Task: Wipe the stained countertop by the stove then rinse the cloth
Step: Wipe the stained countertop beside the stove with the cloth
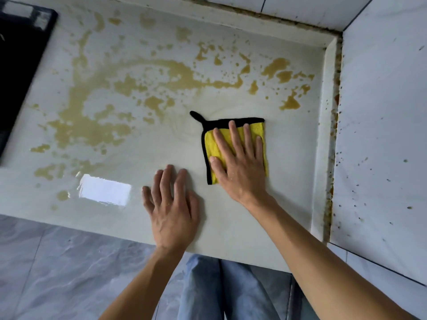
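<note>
Folded yellow microfibre cloth with black trim (pixel 212 146) lies flat on pale glossy stone countertop (pixel 231 229). Right hand (pixel 240 165) flat on cloth. Left hand (pixel 172 204) flat on countertop, left of cloth and nearer front edge. Brownish spill stains (pixel 97 125) left of cloth and behind it. Black glass stove (pixel 18 72) far left of cloth. White tiled wall (pixel 381 123) right of cloth and behind it.
</note>
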The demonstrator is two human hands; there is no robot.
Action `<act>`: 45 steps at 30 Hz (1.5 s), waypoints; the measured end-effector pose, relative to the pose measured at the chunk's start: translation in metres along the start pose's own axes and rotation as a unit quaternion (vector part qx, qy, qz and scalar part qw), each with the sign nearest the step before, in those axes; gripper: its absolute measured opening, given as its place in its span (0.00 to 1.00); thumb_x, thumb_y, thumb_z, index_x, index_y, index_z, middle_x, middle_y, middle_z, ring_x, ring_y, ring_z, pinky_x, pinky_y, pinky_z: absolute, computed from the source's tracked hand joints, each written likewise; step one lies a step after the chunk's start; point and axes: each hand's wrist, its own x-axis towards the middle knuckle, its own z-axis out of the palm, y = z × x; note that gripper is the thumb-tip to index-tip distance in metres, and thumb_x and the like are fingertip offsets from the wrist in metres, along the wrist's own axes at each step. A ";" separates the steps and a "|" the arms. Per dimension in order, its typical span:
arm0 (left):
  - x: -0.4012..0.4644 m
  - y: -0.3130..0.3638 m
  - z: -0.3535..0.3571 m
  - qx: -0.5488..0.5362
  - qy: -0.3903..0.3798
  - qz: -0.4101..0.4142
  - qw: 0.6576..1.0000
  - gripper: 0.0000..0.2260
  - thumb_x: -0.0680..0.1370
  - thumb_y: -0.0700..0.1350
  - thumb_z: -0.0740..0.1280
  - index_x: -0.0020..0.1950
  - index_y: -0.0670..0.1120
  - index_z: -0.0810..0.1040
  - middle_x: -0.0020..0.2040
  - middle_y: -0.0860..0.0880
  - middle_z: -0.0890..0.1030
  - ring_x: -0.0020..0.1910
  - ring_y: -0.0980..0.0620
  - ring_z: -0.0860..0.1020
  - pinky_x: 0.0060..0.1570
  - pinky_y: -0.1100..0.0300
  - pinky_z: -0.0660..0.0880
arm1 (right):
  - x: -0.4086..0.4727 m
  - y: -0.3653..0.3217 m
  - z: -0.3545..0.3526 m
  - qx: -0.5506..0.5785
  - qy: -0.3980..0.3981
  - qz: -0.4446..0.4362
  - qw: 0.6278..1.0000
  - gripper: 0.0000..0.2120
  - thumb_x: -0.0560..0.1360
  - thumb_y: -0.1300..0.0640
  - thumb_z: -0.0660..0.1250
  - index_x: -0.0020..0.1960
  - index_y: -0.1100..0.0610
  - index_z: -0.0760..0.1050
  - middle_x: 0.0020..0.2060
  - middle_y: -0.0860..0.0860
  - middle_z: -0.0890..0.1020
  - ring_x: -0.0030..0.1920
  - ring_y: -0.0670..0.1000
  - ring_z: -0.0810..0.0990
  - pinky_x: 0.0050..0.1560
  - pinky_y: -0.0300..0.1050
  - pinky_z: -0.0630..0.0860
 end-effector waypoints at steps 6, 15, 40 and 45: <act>0.000 0.000 0.002 -0.006 0.018 0.001 1.000 0.24 0.82 0.51 0.62 0.78 0.49 0.72 0.82 0.45 0.66 0.83 0.42 0.59 0.81 0.34 0.53 | -0.022 -0.006 -0.023 0.040 -0.002 0.012 0.999 0.31 0.77 0.50 0.62 0.81 0.45 0.68 0.84 0.56 0.61 0.83 0.63 0.58 0.79 0.67 0.58; 0.001 -0.002 0.002 -0.007 0.015 0.003 1.000 0.23 0.82 0.51 0.62 0.78 0.50 0.71 0.82 0.45 0.66 0.84 0.42 0.59 0.81 0.36 0.51 | 0.008 -0.035 -0.024 0.007 0.016 0.098 0.995 0.23 0.80 0.39 0.65 0.69 0.52 0.73 0.61 0.52 0.79 0.61 0.58 0.77 0.59 0.56 0.73; 0.000 -0.007 0.008 -0.011 0.035 0.017 0.999 0.23 0.83 0.52 0.62 0.78 0.50 0.71 0.82 0.46 0.67 0.83 0.43 0.60 0.81 0.34 0.53 | 0.019 0.026 -0.038 0.129 0.119 -0.017 0.984 0.26 0.83 0.54 0.64 0.80 0.54 0.68 0.80 0.56 0.69 0.81 0.59 0.64 0.80 0.59 0.61; -0.001 -0.006 0.010 -0.017 0.049 0.014 0.999 0.23 0.82 0.51 0.63 0.77 0.49 0.74 0.81 0.45 0.69 0.82 0.42 0.63 0.80 0.33 0.55 | 0.000 0.002 -0.001 -0.027 -0.015 -0.071 0.997 0.31 0.86 0.40 0.53 0.86 0.45 0.52 0.86 0.56 0.51 0.85 0.63 0.49 0.81 0.70 0.50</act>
